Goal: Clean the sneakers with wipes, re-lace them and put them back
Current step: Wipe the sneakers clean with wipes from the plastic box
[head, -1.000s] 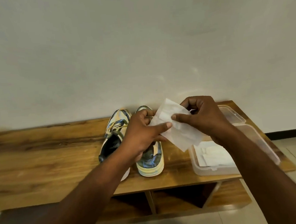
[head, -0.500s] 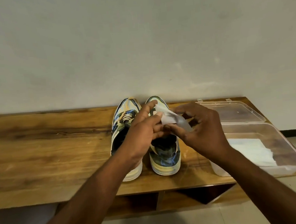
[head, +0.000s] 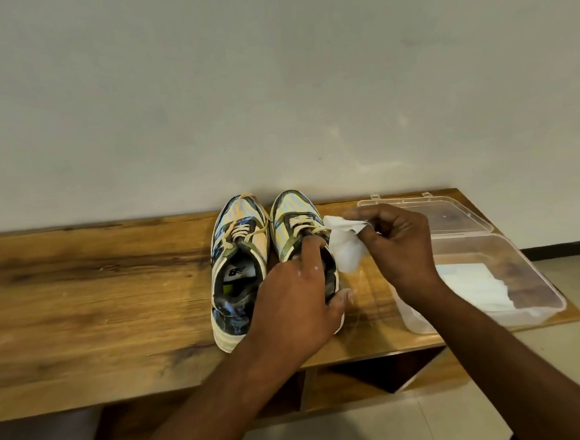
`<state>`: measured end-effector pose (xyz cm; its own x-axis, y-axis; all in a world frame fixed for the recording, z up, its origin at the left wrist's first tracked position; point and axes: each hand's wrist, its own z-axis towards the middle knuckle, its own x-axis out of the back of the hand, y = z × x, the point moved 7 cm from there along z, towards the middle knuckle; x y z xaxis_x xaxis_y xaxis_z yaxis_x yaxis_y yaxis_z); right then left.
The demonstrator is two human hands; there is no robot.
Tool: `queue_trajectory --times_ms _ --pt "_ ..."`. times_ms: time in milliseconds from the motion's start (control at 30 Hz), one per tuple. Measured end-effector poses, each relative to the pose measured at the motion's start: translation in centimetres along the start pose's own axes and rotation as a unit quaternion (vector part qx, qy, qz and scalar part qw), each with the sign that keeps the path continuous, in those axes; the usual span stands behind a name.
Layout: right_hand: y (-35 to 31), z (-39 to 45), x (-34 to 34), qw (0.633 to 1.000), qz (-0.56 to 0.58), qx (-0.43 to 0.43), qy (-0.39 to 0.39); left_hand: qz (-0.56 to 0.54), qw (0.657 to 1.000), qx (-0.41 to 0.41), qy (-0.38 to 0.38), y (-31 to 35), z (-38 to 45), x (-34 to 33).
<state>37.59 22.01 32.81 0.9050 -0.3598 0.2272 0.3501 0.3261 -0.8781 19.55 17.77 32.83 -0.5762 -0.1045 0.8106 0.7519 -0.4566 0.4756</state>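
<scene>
Two sneakers stand side by side on the wooden desk [head: 80,286], toes toward the wall, both laced. The left hand [head: 298,305] reaches into the collar of the right sneaker [head: 290,219], its fingers curled over the rim, so its grip is on the shoe itself. The left sneaker [head: 238,257] stands just beside it, untouched. The right hand [head: 400,246] pinches a white wipe [head: 345,247] between thumb and fingers, and the wipe hangs just beside the outer side of the held shoe (whether it touches the upper I cannot tell). Near the right hand an open clear plastic box [head: 533,281] holds more folded wipes [head: 471,286], its lid [head: 453,215] lying back toward the wall.

By my reading the cleaning step is only beginning: shoe steadied, wipe ready. The next move calls for a firm hold at the collar while the wipe is pressed flat against the upper and drawn along it.
</scene>
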Motion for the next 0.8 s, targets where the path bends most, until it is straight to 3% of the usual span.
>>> queue_trajectory --times_ms 233,467,800 --pt "1.4 -1.2 1.0 0.999 0.011 -0.030 0.008 0.014 0.997 0.060 0.040 -0.4 0.7 -1.6" --pt "0.0 0.7 1.1 0.993 0.095 -0.066 -0.039 -0.176 0.974 0.113 0.092 -1.4 0.8 -2.0" --pt "0.3 0.4 2.8 0.986 0.155 -0.057 -0.027 -0.409 0.889 0.144 0.145 -3.7 -0.5 -2.1"
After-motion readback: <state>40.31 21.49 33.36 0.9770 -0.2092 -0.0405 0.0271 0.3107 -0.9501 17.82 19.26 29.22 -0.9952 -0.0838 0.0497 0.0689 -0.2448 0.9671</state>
